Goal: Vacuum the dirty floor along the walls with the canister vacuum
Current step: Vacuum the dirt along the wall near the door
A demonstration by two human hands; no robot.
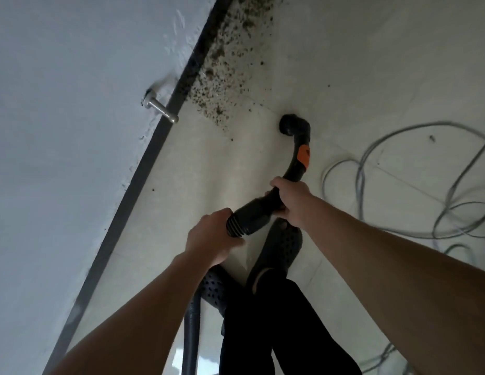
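A white painted wall [73,136] fills the left, with a short silver metal doorstop peg [162,110] jutting from it just above the dark grey skirting strip [143,171], which cuts diagonally along the pale tiled floor [357,63]. Brown crumbly dirt [222,74] lies scattered on the floor against the skirting, thickest toward the top. My left hand [210,239] curls its fingers round the ribbed black hose cuff [237,226], and a grey corrugated hose [192,328] hangs below beside my leg. My right hand [292,203] grips the black curved vacuum wand [296,169] just beyond the cuff, fingers wrapped round it. An orange slider [303,156] sits on the wand above my knuckles. The wand's round black elbow end [292,125] is down by the floor, near the lower edge of the dirt but apart from it. My black perforated clogs [282,247] stand beneath my hands. Loops of grey cable [398,182] sprawl across the floor at right.
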